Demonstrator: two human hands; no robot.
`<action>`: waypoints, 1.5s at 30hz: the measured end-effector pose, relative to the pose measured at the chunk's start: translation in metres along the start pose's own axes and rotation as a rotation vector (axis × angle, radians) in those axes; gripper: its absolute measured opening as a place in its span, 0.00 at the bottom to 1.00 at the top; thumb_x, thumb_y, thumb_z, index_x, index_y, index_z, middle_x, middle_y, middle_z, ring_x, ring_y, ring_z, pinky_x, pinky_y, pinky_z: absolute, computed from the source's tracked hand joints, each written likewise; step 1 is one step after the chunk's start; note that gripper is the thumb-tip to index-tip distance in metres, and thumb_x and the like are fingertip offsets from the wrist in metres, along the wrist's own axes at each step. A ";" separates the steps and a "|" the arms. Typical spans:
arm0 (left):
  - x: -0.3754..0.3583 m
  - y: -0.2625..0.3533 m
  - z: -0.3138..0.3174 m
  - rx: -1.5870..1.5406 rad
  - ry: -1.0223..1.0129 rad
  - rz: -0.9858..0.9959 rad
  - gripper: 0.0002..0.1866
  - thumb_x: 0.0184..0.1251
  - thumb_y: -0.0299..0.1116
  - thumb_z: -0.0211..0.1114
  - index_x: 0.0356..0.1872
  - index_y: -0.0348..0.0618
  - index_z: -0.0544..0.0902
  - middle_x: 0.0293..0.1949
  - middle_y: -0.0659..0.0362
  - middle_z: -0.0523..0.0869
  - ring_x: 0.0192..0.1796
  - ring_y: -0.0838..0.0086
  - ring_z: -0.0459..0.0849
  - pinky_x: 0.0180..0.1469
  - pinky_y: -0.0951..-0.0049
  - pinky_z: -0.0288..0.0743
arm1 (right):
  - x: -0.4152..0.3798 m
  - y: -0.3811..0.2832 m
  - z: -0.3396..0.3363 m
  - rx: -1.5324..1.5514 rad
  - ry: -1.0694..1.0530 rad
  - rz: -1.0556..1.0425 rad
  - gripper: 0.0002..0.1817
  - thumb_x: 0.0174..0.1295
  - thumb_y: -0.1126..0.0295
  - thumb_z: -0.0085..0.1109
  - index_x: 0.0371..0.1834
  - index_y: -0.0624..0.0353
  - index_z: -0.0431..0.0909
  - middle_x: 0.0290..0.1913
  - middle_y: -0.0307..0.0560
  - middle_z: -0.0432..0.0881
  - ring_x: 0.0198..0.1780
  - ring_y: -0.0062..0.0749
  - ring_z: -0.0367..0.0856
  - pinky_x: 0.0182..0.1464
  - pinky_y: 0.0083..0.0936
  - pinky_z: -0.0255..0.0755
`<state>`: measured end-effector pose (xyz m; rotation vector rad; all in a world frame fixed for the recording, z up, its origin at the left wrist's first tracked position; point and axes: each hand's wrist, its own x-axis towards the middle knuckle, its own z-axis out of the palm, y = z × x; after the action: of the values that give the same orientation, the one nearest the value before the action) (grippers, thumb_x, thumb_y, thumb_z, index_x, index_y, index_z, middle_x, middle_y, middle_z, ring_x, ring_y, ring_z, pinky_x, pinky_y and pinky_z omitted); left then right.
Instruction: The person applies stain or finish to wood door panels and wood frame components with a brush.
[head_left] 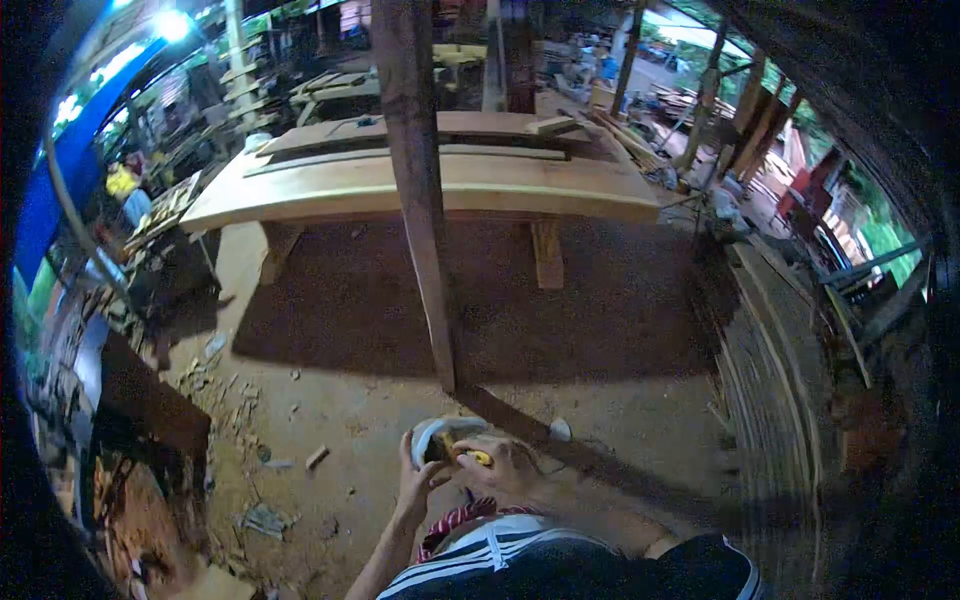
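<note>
Close in front of my body, both hands are together at a pale, round-rimmed object with a dark inner part. My left hand grips its left side, thumb and fingers curled around the edge. On its right is my right hand, closed round a small yellow and dark object beside the pale rim. What kind of thing the yellow one is, I cannot tell. Red striped cloth shows just below the hands.
A wooden post rises directly ahead, its foot just beyond my hands. Behind it stands a thick plank table with boards on top. Stacked long planks lie at the right. Scraps of wood litter the dirt floor.
</note>
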<state>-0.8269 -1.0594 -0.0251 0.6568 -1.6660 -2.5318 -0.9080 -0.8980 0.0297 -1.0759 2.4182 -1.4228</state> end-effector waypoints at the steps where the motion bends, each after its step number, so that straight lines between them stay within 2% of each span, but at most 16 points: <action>1: 0.011 0.002 -0.005 0.060 -0.033 -0.003 0.49 0.48 0.40 0.67 0.70 0.60 0.46 0.65 0.54 0.60 0.63 0.57 0.68 0.48 0.54 0.79 | 0.003 -0.002 -0.001 -0.031 0.044 0.019 0.14 0.56 0.61 0.59 0.41 0.57 0.80 0.40 0.51 0.83 0.40 0.45 0.82 0.44 0.33 0.75; 6: 0.060 -0.004 -0.011 0.061 -0.230 -0.134 0.45 0.53 0.36 0.65 0.69 0.61 0.47 0.66 0.55 0.59 0.63 0.56 0.68 0.49 0.53 0.79 | -0.002 0.021 -0.002 -0.076 0.182 0.133 0.13 0.53 0.61 0.63 0.39 0.55 0.80 0.36 0.51 0.83 0.37 0.44 0.82 0.41 0.33 0.75; 8: 0.070 -0.008 -0.004 0.023 -0.386 -0.177 0.45 0.53 0.37 0.66 0.69 0.62 0.47 0.66 0.55 0.59 0.63 0.56 0.68 0.49 0.52 0.79 | -0.007 0.013 -0.014 -0.142 0.190 0.361 0.14 0.55 0.59 0.61 0.38 0.57 0.79 0.33 0.50 0.82 0.38 0.40 0.81 0.40 0.32 0.72; 9: 0.070 0.000 0.006 0.058 -0.421 -0.142 0.46 0.52 0.37 0.66 0.69 0.63 0.47 0.65 0.53 0.60 0.63 0.55 0.68 0.49 0.51 0.79 | -0.018 0.058 0.006 -0.070 0.334 0.232 0.14 0.54 0.59 0.61 0.37 0.56 0.79 0.34 0.48 0.80 0.35 0.37 0.77 0.37 0.30 0.69; 12: 0.081 -0.010 0.018 0.047 -0.443 -0.285 0.44 0.54 0.37 0.64 0.69 0.64 0.47 0.66 0.53 0.58 0.63 0.53 0.67 0.50 0.49 0.77 | -0.025 0.050 -0.014 -0.321 0.576 0.269 0.15 0.55 0.61 0.61 0.43 0.55 0.78 0.36 0.46 0.78 0.35 0.34 0.74 0.35 0.30 0.65; 15: 0.094 -0.011 0.034 0.092 -0.495 -0.325 0.39 0.60 0.30 0.54 0.70 0.64 0.46 0.67 0.53 0.57 0.64 0.53 0.66 0.53 0.48 0.75 | -0.030 0.055 -0.020 0.045 0.706 0.436 0.25 0.58 0.62 0.60 0.58 0.53 0.70 0.48 0.48 0.77 0.49 0.35 0.74 0.48 0.32 0.67; 17: 0.108 -0.013 0.048 0.113 -0.528 -0.357 0.38 0.61 0.27 0.51 0.70 0.64 0.45 0.68 0.53 0.56 0.64 0.53 0.66 0.53 0.48 0.75 | -0.047 0.096 -0.017 0.245 0.673 0.518 0.26 0.63 0.66 0.57 0.64 0.54 0.64 0.54 0.39 0.74 0.43 0.20 0.73 0.45 0.21 0.68; 22: 0.145 -0.017 0.088 0.192 -0.782 -0.369 0.42 0.59 0.36 0.59 0.71 0.58 0.45 0.71 0.55 0.47 0.66 0.55 0.63 0.53 0.53 0.76 | -0.066 0.137 -0.022 0.546 0.688 0.574 0.27 0.61 0.65 0.58 0.63 0.55 0.64 0.54 0.40 0.75 0.52 0.22 0.72 0.53 0.21 0.67; 23: 0.149 -0.015 0.101 0.200 -0.789 -0.368 0.42 0.59 0.36 0.59 0.71 0.58 0.45 0.71 0.55 0.47 0.66 0.55 0.63 0.53 0.53 0.76 | -0.078 0.164 -0.011 0.388 0.707 0.663 0.26 0.63 0.65 0.57 0.63 0.54 0.64 0.54 0.41 0.74 0.53 0.25 0.72 0.50 0.23 0.69; 25: 0.149 -0.008 0.137 0.250 -0.827 -0.369 0.42 0.59 0.37 0.59 0.71 0.58 0.45 0.71 0.55 0.47 0.66 0.54 0.62 0.54 0.52 0.75 | -0.075 0.146 -0.041 0.700 0.791 0.669 0.22 0.63 0.66 0.55 0.61 0.56 0.66 0.52 0.41 0.73 0.51 0.26 0.73 0.42 0.21 0.73; 29: 0.165 -0.037 0.173 0.195 -0.887 -0.448 0.41 0.61 0.36 0.59 0.72 0.59 0.45 0.71 0.55 0.49 0.67 0.55 0.61 0.56 0.50 0.73 | -0.098 0.207 -0.064 0.147 0.824 0.563 0.22 0.62 0.69 0.54 0.60 0.59 0.67 0.53 0.41 0.73 0.49 0.26 0.72 0.47 0.23 0.71; 33: 0.161 -0.050 0.251 0.217 -0.902 -0.583 0.41 0.62 0.38 0.59 0.72 0.57 0.43 0.69 0.54 0.54 0.67 0.55 0.62 0.56 0.49 0.73 | -0.123 0.232 -0.129 0.180 0.829 0.743 0.22 0.61 0.69 0.56 0.59 0.60 0.68 0.54 0.44 0.74 0.52 0.29 0.72 0.57 0.26 0.65; 36: 0.198 -0.128 0.298 0.155 -1.044 -0.532 0.38 0.64 0.42 0.58 0.71 0.54 0.47 0.70 0.53 0.54 0.69 0.54 0.58 0.60 0.50 0.67 | -0.148 0.272 -0.177 0.283 0.848 0.705 0.22 0.61 0.68 0.56 0.59 0.61 0.68 0.53 0.44 0.74 0.51 0.28 0.73 0.56 0.26 0.65; 39: 0.272 -0.287 0.314 -0.084 -1.230 -0.202 0.36 0.65 0.46 0.57 0.71 0.51 0.52 0.70 0.52 0.53 0.71 0.54 0.54 0.65 0.51 0.60 | -0.173 0.285 -0.232 0.406 0.914 0.647 0.23 0.61 0.67 0.56 0.59 0.61 0.68 0.52 0.44 0.75 0.50 0.28 0.73 0.56 0.26 0.66; 42: 0.247 -0.161 0.406 0.255 -0.873 -0.358 0.37 0.62 0.46 0.61 0.70 0.49 0.57 0.71 0.51 0.51 0.72 0.55 0.51 0.68 0.55 0.53 | -0.198 0.293 -0.282 0.471 0.970 0.632 0.23 0.61 0.66 0.56 0.59 0.61 0.67 0.51 0.44 0.75 0.50 0.28 0.73 0.55 0.25 0.67; 45: 0.214 -0.019 0.495 0.410 -0.859 -0.015 0.35 0.60 0.44 0.63 0.67 0.48 0.62 0.70 0.51 0.54 0.71 0.58 0.53 0.70 0.58 0.50 | -0.220 0.302 -0.325 0.479 1.040 0.621 0.23 0.61 0.65 0.56 0.59 0.61 0.67 0.50 0.44 0.75 0.49 0.28 0.74 0.54 0.25 0.67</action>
<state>-1.2002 -0.6772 0.0537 -0.5336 -2.4343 -2.6679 -1.0448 -0.4370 -0.0871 0.6536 2.2773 -2.4086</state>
